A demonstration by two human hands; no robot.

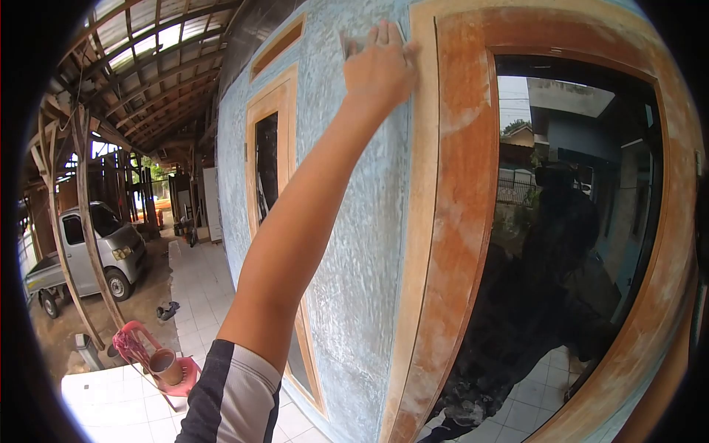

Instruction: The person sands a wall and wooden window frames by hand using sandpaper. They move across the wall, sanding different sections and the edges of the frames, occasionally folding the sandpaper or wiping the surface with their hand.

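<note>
My left hand [380, 68] is raised high against the blue, patchily whitened wall [354, 295], just beside the pale outer edge of the window frame. Its fingers press over a thin grey sheet [347, 46] that looks like sandpaper; only its edges show beside the fingers. Most of the sheet is hidden under the hand. The wooden window frame [465, 184] has an orange-brown inner band with whitish scuffed patches. Dark glass [546, 295] inside it reflects a person and buildings. My right hand is not visible.
A narrow wood-framed window [272, 111] lies farther left on the wall. A red plastic chair [188, 373] carries a brown bucket [165, 367] and a pink cloth [128, 344]. White tiles [199, 295] cover the walkway. A silver pickup [96, 244] stands beyond wooden posts under the roof.
</note>
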